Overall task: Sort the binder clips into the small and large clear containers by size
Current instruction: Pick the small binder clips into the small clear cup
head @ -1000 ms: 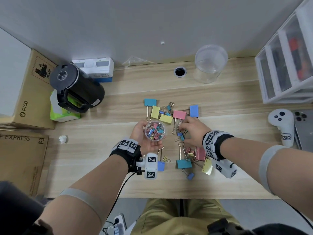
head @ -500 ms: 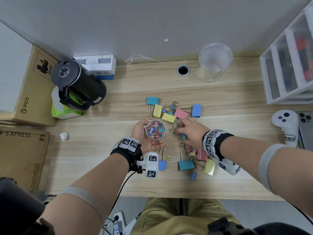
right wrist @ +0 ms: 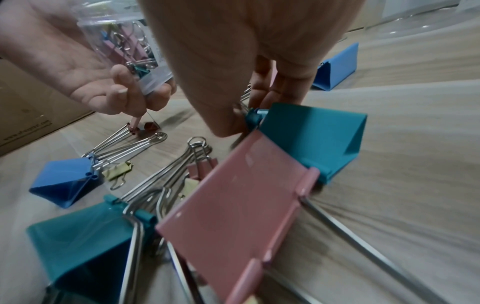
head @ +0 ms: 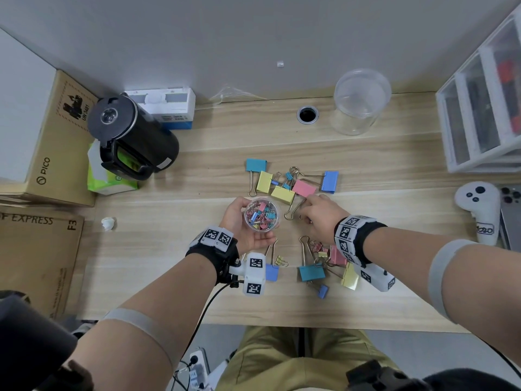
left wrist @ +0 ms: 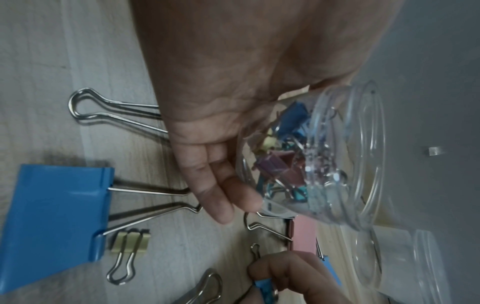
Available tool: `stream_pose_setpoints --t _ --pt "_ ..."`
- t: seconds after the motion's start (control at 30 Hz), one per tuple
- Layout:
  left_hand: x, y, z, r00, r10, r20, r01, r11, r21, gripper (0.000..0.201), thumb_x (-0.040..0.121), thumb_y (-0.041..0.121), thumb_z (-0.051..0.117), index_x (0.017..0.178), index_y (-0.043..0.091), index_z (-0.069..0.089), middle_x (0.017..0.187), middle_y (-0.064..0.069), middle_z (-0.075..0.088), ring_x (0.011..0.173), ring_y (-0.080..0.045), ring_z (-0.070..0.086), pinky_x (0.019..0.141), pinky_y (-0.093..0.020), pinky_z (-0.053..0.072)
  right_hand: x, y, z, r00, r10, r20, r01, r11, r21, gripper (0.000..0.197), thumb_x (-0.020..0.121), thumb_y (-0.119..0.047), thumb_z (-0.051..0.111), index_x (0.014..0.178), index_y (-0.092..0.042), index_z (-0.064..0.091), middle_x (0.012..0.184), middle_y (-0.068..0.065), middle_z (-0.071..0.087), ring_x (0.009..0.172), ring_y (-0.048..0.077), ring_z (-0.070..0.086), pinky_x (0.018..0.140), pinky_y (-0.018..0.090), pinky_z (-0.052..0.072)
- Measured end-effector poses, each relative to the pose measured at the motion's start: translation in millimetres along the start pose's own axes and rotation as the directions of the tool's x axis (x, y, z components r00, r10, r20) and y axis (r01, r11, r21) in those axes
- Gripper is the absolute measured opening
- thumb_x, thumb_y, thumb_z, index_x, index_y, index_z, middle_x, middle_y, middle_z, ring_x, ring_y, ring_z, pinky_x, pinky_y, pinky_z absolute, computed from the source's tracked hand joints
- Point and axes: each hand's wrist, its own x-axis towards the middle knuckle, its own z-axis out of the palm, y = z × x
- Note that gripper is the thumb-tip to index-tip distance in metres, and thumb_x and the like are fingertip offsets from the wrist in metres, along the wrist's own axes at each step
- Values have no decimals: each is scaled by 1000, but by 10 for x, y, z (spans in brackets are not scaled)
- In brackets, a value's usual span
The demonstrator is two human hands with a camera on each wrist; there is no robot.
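My left hand (head: 242,221) grips the small clear container (head: 262,214), which holds several small coloured clips, and keeps it tilted just above the desk. Right beside it, my right hand (head: 306,218) pinches a small teal binder clip (right wrist: 253,117) between thumb and fingers, low over the wood. The large clear container (head: 361,100) stands at the back right with nothing in it. Large clips lie in two groups: teal (head: 256,165), yellow (head: 282,194), pink (head: 304,188) and blue (head: 329,181) beyond my hands, and blue (head: 272,272), teal (head: 311,272) and pink (head: 337,255) nearer me.
A small yellow clip (head: 282,260) and a small blue one (head: 323,291) lie among the near group. A black kettle (head: 132,134) and cardboard boxes (head: 42,153) stand at the left. A drawer unit (head: 479,103), a white controller (head: 479,210) and a phone are at the right.
My right hand has drawn back slightly and closed its fingers on the small teal clip that lay beside it. The left hand still holds the small container in place.
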Motion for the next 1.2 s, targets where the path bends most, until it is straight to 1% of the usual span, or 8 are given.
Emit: stream_pose_setpoints --t 0.13,0.3,0.4,0.53,0.77,0.93,1.03,1.2 --pt "11 -17 -9 1000 -4 4 4 1000 3 53 86 42 47 110 -3 64 106 -25 63 68 -30 59 87 -46 54 9 -2 -14 1000 1 3 -2 1000 30 33 84 -8 59 115 -16 68 115 9 54 111 29 47 94 36 43" --pt "-3 -21 -4 1000 -5 15 5 1000 8 50 88 41 46 105 -2 65 89 -23 69 68 -30 58 94 -48 51 34 3 -54 999 42 -4 -41 995 95 14 73 -2 59 82 -8 68 98 8 56 95 27 52 82 37 48" --pt "-15 -16 2 1000 -5 15 5 1000 13 51 89 41 45 106 -2 65 91 -23 69 69 -30 58 93 -48 51 66 9 -45 997 77 -20 -74 991 112 14 69 3 55 73 -6 65 90 7 57 90 25 53 75 34 47" --pt "-15 -9 -3 1000 -1 21 0 1000 9 51 89 41 45 106 -3 65 95 -25 68 68 -30 58 94 -48 51 76 -9 -26 994 105 -36 -102 991 86 24 73 3 55 81 -14 71 94 2 52 94 23 51 77 33 48" --pt "-7 -26 6 1000 -12 14 12 1000 3 54 88 42 45 112 -2 63 103 -25 65 70 -30 58 82 -45 56 73 18 -12 996 84 2 -84 995 55 35 73 -5 60 98 -27 73 100 2 52 101 25 52 82 37 51" --pt "1 -31 7 1000 -12 8 12 1000 2 55 88 43 45 116 -1 62 109 -26 63 70 -30 59 78 -43 58 -40 -30 -94 999 44 13 -45 997 62 22 81 -18 66 102 -23 71 112 6 55 110 28 47 90 41 48" --pt "1 -25 8 1000 -9 13 9 1000 -1 55 88 43 45 116 -1 62 113 -26 61 70 -30 59 78 -44 58 -80 -17 -120 999 27 17 -28 998 49 25 86 -28 66 110 -23 70 117 6 54 116 27 44 93 39 47" --pt "6 -24 18 1000 -11 12 11 1000 0 56 87 43 47 117 -1 62 114 -25 61 70 -30 60 75 -43 59 -61 2 -128 1000 -3 20 3 999 44 23 87 -22 66 109 -16 70 120 7 54 117 28 45 95 31 36"
